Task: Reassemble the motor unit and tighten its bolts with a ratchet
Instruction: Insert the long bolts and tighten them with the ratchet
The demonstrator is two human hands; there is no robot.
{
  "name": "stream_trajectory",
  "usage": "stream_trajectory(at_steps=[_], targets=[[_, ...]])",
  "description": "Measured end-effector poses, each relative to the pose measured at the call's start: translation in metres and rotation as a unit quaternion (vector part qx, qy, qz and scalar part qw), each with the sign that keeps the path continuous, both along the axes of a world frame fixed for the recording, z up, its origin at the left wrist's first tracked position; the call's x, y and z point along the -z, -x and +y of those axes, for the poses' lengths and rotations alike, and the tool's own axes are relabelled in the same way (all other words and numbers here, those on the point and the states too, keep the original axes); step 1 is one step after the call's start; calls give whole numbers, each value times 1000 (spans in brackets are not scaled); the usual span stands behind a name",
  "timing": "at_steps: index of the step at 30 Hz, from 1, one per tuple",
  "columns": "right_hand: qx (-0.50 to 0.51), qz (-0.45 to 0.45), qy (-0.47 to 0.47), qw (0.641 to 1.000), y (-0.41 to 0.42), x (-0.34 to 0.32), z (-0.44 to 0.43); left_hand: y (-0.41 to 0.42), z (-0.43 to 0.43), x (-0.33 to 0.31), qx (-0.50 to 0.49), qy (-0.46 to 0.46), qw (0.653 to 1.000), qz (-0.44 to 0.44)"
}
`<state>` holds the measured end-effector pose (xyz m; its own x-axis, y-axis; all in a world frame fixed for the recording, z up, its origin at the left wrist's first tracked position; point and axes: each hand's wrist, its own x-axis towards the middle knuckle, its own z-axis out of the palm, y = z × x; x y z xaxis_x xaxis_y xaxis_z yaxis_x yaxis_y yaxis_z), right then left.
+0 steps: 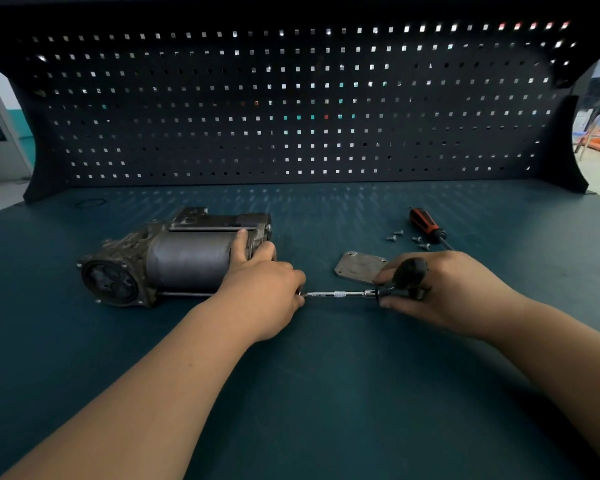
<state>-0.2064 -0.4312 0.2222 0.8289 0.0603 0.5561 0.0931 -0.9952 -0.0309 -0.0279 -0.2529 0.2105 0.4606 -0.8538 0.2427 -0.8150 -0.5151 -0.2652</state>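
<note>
The grey motor unit (174, 259) lies on its side on the dark green bench, its round end facing left. My left hand (262, 282) grips the motor's right end, thumb and forefinger resting on the housing. A long bolt runs along the motor's lower side toward that hand. My right hand (440, 292) holds the black ratchet handle (407, 277), and the ratchet's chrome extension bar (338, 294) reaches left to the motor's end, where its tip is hidden behind my left hand.
A flat metal cover plate (359, 266) lies just behind the ratchet. Several small screws (407, 238) and a red-and-black screwdriver (426, 224) sit at the right rear. A dark pegboard (298, 109) walls off the back of the bench.
</note>
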Motion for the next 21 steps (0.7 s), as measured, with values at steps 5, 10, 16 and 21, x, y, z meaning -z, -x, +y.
stream_trajectory(at_steps=[5,10,16,21], targets=[[7,25,-90,996,-1,3,-2,2,0,0,0,6,1000,1],[120,91,-289,946,-14,11,2,3,5,0,23,35,999,-3],[109,94,-404,903,-20,12,4,3,4,1,28,39,999,1],[81,47,-403,910,-16,12,7,2,3,1,28,30,999,-4]])
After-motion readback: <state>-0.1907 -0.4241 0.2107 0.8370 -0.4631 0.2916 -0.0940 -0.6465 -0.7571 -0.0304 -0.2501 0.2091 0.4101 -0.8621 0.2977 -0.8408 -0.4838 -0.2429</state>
